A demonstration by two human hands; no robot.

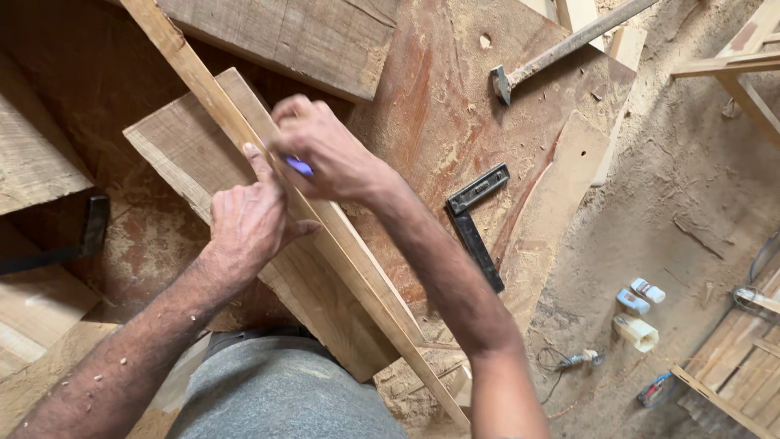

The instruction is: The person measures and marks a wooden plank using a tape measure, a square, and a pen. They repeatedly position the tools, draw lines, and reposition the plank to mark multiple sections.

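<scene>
1. On the wide plank (191,154) in front of me, my left hand (244,219) lies fingers down, its forefinger stretched up against the edge of the thin wooden strip (357,260), pinning the strip where it crosses the plank on a slant.
2. My right hand (325,150) is closed around a small purple marker (299,167), its tip down at the strip's edge just beside my left forefinger.
3. As I judge it, the marking along the strip is only begun. I can see no drawn line on the plank from here, and my hands cover the spot itself, so how much is marked I cannot tell. The long run of strip toward my body looks untouched.
4. Just right of my right forearm, a black try square (475,219) lies flat on the desk (439,106), apart from the strip.
5. Farther up, a hammer (561,49) rests on the desk with its head toward me and its handle running off to the upper right.
6. Another thick board (301,36) lies across the top, and the strip's far end runs over its corner.
7. A dark tool (91,228) sits at the left, half hidden by a board; I cannot tell what it is.
8. On the sawdust-covered floor (682,187) to the right stand small white and blue containers (640,301) and some wooden frames (743,370).
9. Nothing lies across the strip between my hands and my body.
</scene>
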